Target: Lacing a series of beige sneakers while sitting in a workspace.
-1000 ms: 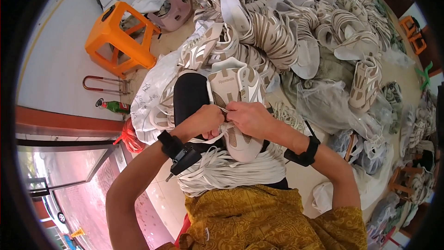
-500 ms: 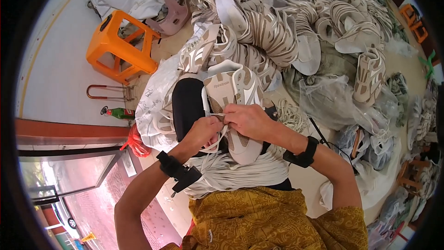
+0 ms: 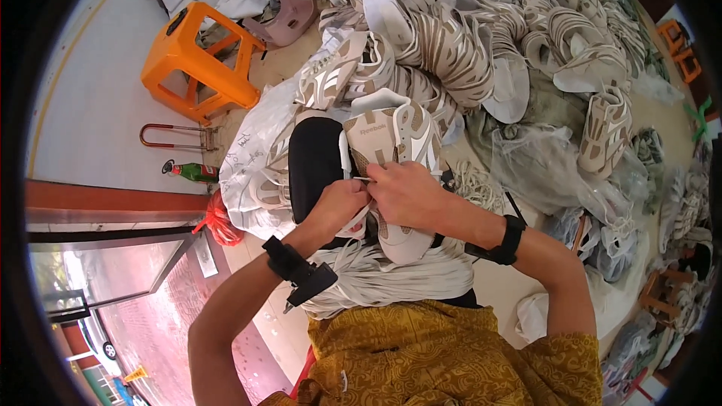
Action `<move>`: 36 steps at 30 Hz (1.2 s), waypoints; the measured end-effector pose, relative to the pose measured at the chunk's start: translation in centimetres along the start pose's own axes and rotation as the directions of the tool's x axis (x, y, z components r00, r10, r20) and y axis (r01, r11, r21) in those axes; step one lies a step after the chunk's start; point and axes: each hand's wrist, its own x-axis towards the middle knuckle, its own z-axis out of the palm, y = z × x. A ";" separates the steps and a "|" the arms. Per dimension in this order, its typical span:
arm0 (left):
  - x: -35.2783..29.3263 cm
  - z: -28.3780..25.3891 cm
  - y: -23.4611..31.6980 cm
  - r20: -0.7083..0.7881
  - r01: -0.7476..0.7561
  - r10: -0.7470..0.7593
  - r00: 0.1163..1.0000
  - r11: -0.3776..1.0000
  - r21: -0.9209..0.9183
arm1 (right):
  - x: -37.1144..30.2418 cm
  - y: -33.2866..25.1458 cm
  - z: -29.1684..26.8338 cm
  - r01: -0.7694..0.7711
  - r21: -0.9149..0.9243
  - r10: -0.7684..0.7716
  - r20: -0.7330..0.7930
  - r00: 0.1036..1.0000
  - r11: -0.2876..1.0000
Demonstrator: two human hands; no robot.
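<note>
Head view: a white-and-tan shoe (image 3: 391, 158) rests in the lap, against a black form (image 3: 316, 169), above a bundle of white laces (image 3: 391, 278). The left hand (image 3: 338, 207) and right hand (image 3: 402, 192) meet at its eyelets, fingers pinched on a lace (image 3: 359, 179). To lace well, I judge: hold the shoe steady, keep the lace flat, pull evenly through each eyelet.

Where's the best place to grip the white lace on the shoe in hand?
Pinch the white lace at its free end, coming from the left hand's side. That end sticks out sideways at the shoe's eyelet row, clear of the right hand.
</note>
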 end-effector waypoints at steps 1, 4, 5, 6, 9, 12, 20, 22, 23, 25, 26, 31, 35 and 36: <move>0.2 0.2 -0.6 -0.019 -0.108 0.107 0.994 0.992 -0.060 | -0.1 0.2 0.1 0.003 -0.003 -0.003 0.003 1.000 1.000; -0.3 0.4 0.5 -0.024 -0.067 0.066 0.998 0.996 -0.061 | -0.9 1.0 0.5 0.046 0.109 -0.034 -0.108 0.994 0.993; -0.3 0.4 0.8 -0.024 -0.065 0.063 0.998 0.996 -0.066 | -1.1 1.2 0.7 0.057 0.151 -0.032 -0.168 0.985 0.987; -0.4 0.2 1.0 -0.041 -0.087 0.087 0.995 0.996 0.012 | -1.1 1.2 0.7 0.070 0.190 -0.025 -0.229 0.973 0.979; -0.6 0.4 1.1 -0.094 -0.108 0.113 0.989 0.992 0.061 | -1.8 0.7 0.7 0.009 0.220 0.054 -0.279 0.959 0.975; -1.1 1.4 1.8 -0.159 -0.093 0.084 0.984 0.995 -0.045 | -2.3 0.7 1.3 -0.004 0.248 0.105 -0.395 0.913 0.969; -0.3 2.5 -0.8 -0.372 -0.341 0.522 0.767 0.824 0.453 | -2.5 0.7 1.8 0.110 0.165 -0.019 -0.474 0.880 0.980; -0.5 2.5 -0.3 -0.368 -0.433 0.656 0.659 0.731 0.528 | -2.9 0.7 1.9 0.101 0.165 -0.010 -0.478 0.878 0.981; -0.6 1.7 0.1 -0.441 -0.426 0.507 0.741 0.862 0.274 | -3.0 0.6 2.0 0.143 0.132 -0.062 -0.484 0.873 0.981; -1.3 -0.8 4.4 -0.514 -0.337 0.323 0.795 0.939 0.068 | -3.4 0.6 2.0 0.168 0.096 -0.100 -0.489 0.867 0.981; -1.3 -1.3 5.0 -0.464 -0.447 0.452 0.762 0.885 0.129 | -3.6 0.7 1.8 0.180 0.188 -0.062 -0.507 0.860 0.966; -1.0 0.3 3.3 -0.144 -0.643 0.776 0.614 0.598 0.479 | -5.4 1.5 0.5 -0.191 0.981 0.565 0.174 0.807 -0.030; -1.4 2.2 3.3 -0.068 -0.496 0.558 0.827 0.780 0.382 | -6.6 1.6 -1.1 -0.246 0.958 0.602 0.286 0.746 -0.150; -1.3 2.3 3.5 -0.061 -0.499 0.561 0.826 0.777 0.382 | -6.7 1.7 -1.1 -0.244 0.958 0.607 0.283 0.742 -0.149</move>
